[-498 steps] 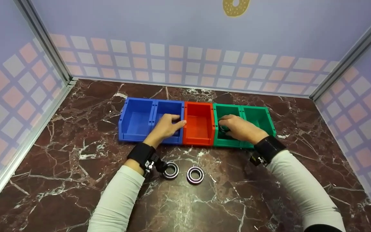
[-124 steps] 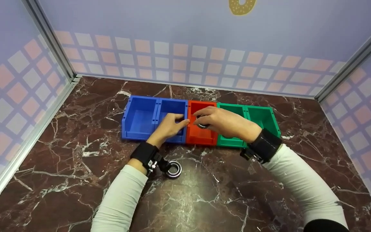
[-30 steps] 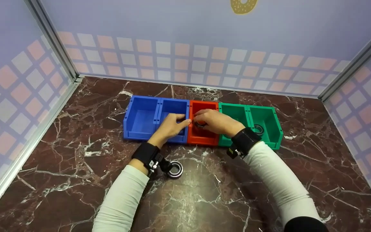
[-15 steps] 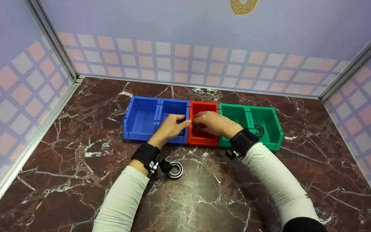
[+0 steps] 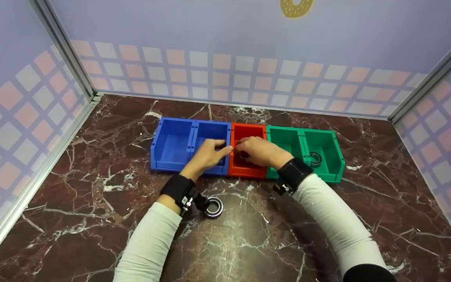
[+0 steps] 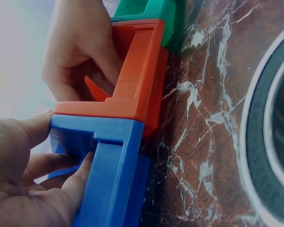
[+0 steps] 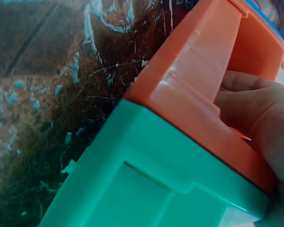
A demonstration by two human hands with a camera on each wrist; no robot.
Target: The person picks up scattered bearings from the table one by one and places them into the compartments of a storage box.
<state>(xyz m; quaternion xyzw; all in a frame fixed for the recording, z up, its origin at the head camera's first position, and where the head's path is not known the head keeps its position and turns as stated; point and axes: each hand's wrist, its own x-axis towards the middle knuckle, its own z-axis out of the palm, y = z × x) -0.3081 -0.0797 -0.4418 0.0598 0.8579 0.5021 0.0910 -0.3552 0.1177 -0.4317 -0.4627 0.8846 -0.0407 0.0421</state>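
Observation:
Five-bin row: two blue, one red, two green. My left hand (image 5: 208,153) grips the wall of the inner blue bin (image 5: 212,131), thumb on the edge beside the red bin, fingers inside. My right hand (image 5: 262,150) reaches into the red bin (image 5: 248,172), fingers curled around a bearing (image 5: 244,154), which is mostly hidden in the head view and unseen in the right wrist view. Another bearing (image 5: 214,207) lies on the table beside my left wrist, looming large in the left wrist view (image 6: 255,137). A further bearing (image 5: 315,158) sits in the outer green bin (image 5: 329,149).
The outer blue bin (image 5: 172,145) ends the row at left. The inner green bin (image 5: 284,137) lies partly beneath my right hand. Patterned panels enclose the marbled table (image 5: 225,250) at the back and sides.
Since the oldest frame, my right hand has moved from the inner green bin to the red one; one table bearing is gone. Lately it has sunk slightly lower. My left hand stays put.

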